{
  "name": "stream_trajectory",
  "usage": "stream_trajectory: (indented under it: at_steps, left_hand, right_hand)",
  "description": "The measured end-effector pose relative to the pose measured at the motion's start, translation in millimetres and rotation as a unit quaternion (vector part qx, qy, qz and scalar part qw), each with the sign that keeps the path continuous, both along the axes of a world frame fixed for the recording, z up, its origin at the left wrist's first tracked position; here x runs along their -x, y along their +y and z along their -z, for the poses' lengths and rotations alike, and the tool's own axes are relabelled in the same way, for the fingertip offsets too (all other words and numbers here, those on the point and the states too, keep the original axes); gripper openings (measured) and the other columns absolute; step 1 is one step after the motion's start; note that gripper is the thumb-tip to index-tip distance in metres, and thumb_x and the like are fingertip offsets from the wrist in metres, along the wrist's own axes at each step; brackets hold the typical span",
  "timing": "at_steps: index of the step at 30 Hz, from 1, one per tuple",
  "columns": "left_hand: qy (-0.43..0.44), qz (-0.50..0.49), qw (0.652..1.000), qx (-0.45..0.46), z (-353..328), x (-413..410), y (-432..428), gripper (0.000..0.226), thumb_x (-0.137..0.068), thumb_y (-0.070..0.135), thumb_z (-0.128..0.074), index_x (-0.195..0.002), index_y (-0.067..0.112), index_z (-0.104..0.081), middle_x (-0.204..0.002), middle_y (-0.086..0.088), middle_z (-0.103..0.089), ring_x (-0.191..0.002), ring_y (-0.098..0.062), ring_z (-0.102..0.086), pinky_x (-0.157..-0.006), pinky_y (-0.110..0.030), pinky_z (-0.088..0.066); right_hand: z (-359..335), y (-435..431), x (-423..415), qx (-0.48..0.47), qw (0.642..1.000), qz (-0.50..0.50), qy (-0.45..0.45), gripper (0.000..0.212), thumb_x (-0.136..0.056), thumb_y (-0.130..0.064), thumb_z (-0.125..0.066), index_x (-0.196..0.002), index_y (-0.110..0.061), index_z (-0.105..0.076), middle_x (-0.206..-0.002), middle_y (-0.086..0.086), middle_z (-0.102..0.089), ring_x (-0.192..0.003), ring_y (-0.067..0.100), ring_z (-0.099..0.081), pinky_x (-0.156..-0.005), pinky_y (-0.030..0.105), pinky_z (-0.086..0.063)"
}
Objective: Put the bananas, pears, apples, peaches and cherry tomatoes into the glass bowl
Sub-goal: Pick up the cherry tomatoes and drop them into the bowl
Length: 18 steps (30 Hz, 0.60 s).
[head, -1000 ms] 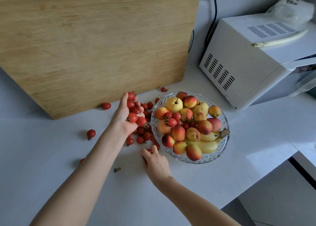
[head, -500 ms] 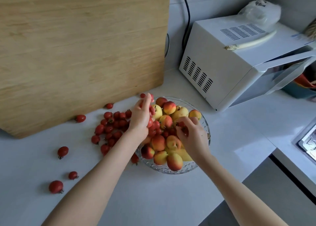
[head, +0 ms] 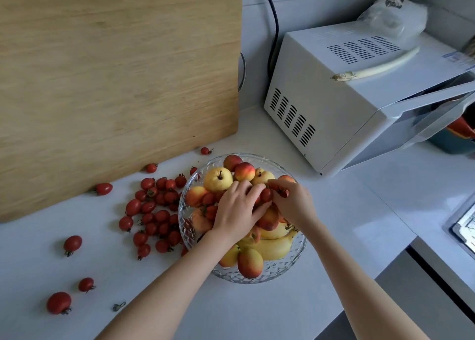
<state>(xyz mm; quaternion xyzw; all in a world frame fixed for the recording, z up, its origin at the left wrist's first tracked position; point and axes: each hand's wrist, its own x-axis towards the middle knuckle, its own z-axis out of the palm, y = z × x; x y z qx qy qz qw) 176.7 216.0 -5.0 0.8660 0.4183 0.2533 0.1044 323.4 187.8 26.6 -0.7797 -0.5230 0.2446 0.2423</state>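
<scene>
The glass bowl stands on the white counter, heaped with yellow pears, red-yellow peaches, bananas and some cherry tomatoes. Both hands hover over the heap. My left hand lies palm down on the fruit, its fingers curled over cherry tomatoes. My right hand pinches a cherry tomato just beside the left fingertips. A pile of cherry tomatoes lies on the counter left of the bowl, and several strays sit farther left.
A big wooden cutting board leans against the wall behind the pile. A white microwave stands at the right with a plastic bag and a pale stalk on top. The counter edge runs close at the lower right.
Both hands have come from the tomato pile on the counter to over the bowl. My left hand now lies low on the fruit heap, close against my right hand.
</scene>
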Motion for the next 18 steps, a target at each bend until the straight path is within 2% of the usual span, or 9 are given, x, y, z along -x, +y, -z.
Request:
stream_trajectory:
  at_steps: [3,6,11,14,18]
  left_hand:
    - [0.041,-0.015,0.999,-0.022,1,8,0,0.042,-0.088,0.051,-0.042,-0.114,0.023,-0.058,-0.102,-0.004,-0.061,-0.092,-0.023,-0.055,-0.078,-0.034,-0.047]
    - [0.074,-0.019,0.997,-0.013,5,21,1,0.048,-0.087,0.054,-0.04,-0.122,0.025,-0.056,-0.116,-0.004,-0.06,-0.105,-0.024,-0.055,-0.09,-0.039,-0.044]
    - [0.1,-0.009,0.995,0.01,7,43,3,0.054,-0.089,0.057,-0.036,-0.132,0.026,-0.047,-0.134,-0.008,-0.053,-0.128,-0.028,-0.044,-0.107,-0.048,-0.033]
    - [0.073,-0.027,0.997,0.029,6,58,5,0.054,-0.089,0.056,-0.036,-0.134,0.026,-0.045,-0.139,-0.008,-0.049,-0.133,-0.028,-0.038,-0.111,-0.049,-0.028]
    - [-0.016,-0.051,0.996,0.075,6,68,7,0.053,-0.091,0.054,-0.033,-0.133,0.026,-0.046,-0.14,0.0,-0.049,-0.135,-0.023,-0.036,-0.111,-0.045,-0.029]
  right_hand:
    - [-3,-4,-4,-0.016,0.999,-0.004,0.041,0.022,-0.085,-0.017,-0.059,-0.099,-0.028,-0.071,-0.087,-0.001,-0.07,-0.066,0.013,-0.055,-0.058,0.02,-0.04]
    - [-3,-6,-4,-0.048,0.997,0.025,0.051,0.019,-0.086,-0.022,-0.061,-0.101,-0.023,-0.072,-0.093,-0.002,-0.07,-0.073,0.012,-0.056,-0.06,0.014,-0.038]
    - [-10,-6,6,-0.092,0.993,0.058,0.04,0.015,-0.088,-0.019,-0.056,-0.095,-0.016,-0.069,-0.088,0.001,-0.071,-0.079,0.02,-0.063,-0.068,0.028,-0.046]
    - [-16,4,18,-0.136,0.99,0.023,0.001,0.013,-0.088,-0.017,-0.056,-0.093,-0.013,-0.068,-0.087,0.0,-0.067,-0.083,0.019,-0.06,-0.071,0.029,-0.045]
    - [-14,33,37,-0.129,0.986,-0.067,-0.084,0.018,-0.089,-0.027,-0.057,-0.097,-0.013,-0.066,-0.094,0.003,-0.067,-0.082,0.02,-0.059,-0.066,0.029,-0.042]
